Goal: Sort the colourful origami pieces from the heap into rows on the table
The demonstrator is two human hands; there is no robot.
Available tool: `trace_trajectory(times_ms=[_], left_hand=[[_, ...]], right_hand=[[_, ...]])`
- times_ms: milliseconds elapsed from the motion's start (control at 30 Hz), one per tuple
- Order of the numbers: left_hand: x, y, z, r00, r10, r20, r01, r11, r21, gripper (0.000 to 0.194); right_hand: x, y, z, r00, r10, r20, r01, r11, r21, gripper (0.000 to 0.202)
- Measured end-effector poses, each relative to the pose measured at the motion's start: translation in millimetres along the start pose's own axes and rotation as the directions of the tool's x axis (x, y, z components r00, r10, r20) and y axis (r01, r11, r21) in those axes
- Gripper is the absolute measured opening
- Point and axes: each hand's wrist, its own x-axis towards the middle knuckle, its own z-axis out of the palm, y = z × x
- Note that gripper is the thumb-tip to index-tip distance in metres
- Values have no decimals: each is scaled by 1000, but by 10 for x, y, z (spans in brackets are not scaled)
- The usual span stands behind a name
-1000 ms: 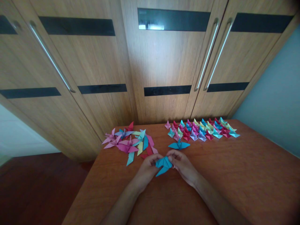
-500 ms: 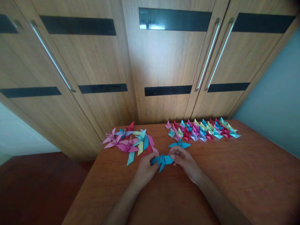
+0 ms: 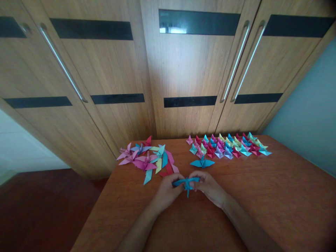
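Observation:
A blue origami crane is held between my two hands above the near part of the table, its wings spread sideways and a thin point hanging down. My left hand pinches the wing on the left. On the other side, my right hand grips the right wing, with the thumb close to the body. Just beyond my hands stands a second blue paper crane, touched by neither hand.
Left of my hands lies a loose heap of pink, red, yellow and blue folded paper cranes. Rows of small colourful folded paper pieces stand at the back right of the brown table. Behind rises a wooden wardrobe.
My right hand has come down and inward from beside the second crane and now grips the held crane's right wing. The held crane has tilted, so its wings look thinner.

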Motion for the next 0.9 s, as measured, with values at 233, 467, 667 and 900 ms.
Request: trace_trajectory(times_ms=[233,467,667,900], left_hand=[[0,-9,4,998,-53,21,55,987,-152,14],[-14,58,-3,994,-95,61,105,974,-199,12],[-40,54,-43,986,-116,119,153,916,-370,20],[-71,22,-48,979,-147,144,204,783,-588,26]], right_hand=[[-20,29,-24,997,79,3,-78,992,94,25],[-45,29,-37,998,53,38,-58,988,141,24],[-54,33,-36,997,49,59,-63,964,257,27],[-55,41,-7,995,58,78,-84,916,392,26]])
